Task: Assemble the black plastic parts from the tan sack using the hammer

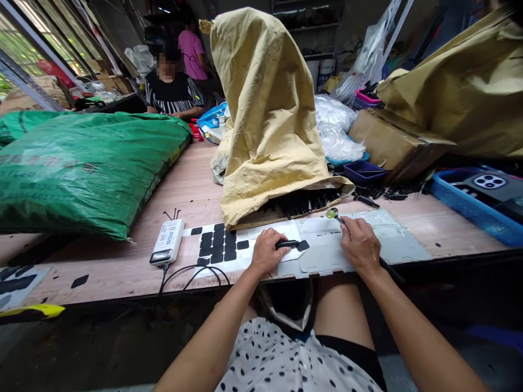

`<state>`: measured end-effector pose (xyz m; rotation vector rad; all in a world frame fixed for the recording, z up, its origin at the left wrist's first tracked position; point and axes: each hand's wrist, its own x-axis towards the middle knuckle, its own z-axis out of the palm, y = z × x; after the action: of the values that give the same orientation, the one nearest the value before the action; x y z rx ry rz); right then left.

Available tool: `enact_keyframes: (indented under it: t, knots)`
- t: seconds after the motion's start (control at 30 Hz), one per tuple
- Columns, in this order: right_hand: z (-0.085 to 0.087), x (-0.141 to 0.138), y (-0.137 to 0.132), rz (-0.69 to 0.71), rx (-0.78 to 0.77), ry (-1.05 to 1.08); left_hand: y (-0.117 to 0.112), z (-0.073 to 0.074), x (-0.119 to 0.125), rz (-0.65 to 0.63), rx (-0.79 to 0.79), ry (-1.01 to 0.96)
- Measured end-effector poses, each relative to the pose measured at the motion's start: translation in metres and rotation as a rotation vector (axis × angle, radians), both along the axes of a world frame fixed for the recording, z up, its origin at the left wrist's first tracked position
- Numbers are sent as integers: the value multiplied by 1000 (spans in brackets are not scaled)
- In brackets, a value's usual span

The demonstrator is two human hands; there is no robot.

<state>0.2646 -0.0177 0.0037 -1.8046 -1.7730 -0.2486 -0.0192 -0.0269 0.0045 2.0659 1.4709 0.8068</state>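
Observation:
My left hand is closed on a slim black tube-like part. Its far end lies by a black rounded square on the grey sheet. To the right, my right hand grips a small hammer with a metal shaft and a yellow-green head, held over the sheet. White backing paper carrying several black rounded-square pads lies left of my left hand. Beyond both hands, a yellow sack has its mouth towards me, and many black parts show inside.
A green sack covers the left of the table. A white power bank with black cables stands nearer. Loose black parts, a cardboard box and a blue tray are on the right. Another person sits at the back.

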Motion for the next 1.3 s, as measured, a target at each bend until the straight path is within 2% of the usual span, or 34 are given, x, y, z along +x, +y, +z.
enact_keyframes:
  t: [0.1, 0.17, 0.23, 0.43, 0.57, 0.77, 0.9, 0.97, 1.13, 1.3]
  knots:
    - [11, -33, -20, 193, 54, 234, 1, 0, 1, 6, -4, 10]
    - [15, -54, -34, 353, 11, 356, 1, -1, 1, 24, 1, -7]
    - [18, -71, -44, 438, -39, 391, 1, -2, 1, 33, 10, -27]
    - [19, -90, -57, 443, -45, 360, 1, -3, 1, 36, 11, -30]
    - [14, -92, -60, 440, -132, 261, 1, -3, 3, 60, 7, -13]
    - [14, -86, -62, 366, -60, 300, 1, -4, 2, 50, 22, -29]
    - [13, -82, -62, 387, -120, 258, 0, -3, 2, 55, 16, -29]
    - [14, -77, -58, 349, -97, 251, 0, -2, 1, 52, 13, -31]
    - [15, -36, -33, 148, -3, 137, 2, -2, -1, 24, -15, -42]
    - [-5, 19, -5, 2, -40, -81, 3, -2, -4, -4, -31, -39]
